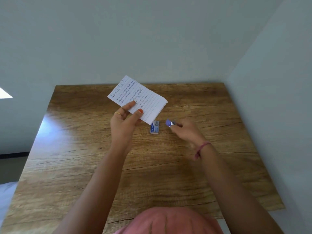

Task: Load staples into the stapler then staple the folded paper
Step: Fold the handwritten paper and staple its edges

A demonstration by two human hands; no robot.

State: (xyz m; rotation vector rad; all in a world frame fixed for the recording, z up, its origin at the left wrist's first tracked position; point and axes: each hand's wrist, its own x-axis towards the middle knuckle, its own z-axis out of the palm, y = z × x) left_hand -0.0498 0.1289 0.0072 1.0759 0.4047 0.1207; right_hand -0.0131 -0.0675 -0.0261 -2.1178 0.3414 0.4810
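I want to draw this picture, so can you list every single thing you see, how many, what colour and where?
table: one, brown wood, fills the middle, against the walls
walls: two, pale grey-green, behind and to the right
folded paper: one, white, lined with handwriting, held up over the far side of the table
staple box: one, small, blue and white, on the table below the paper
stapler: one, purple, small, in the right hand
bracelet: one, pink, right wrist
ring: one, gold, left hand
left hand: holds the paper
right hand: holds the stapler
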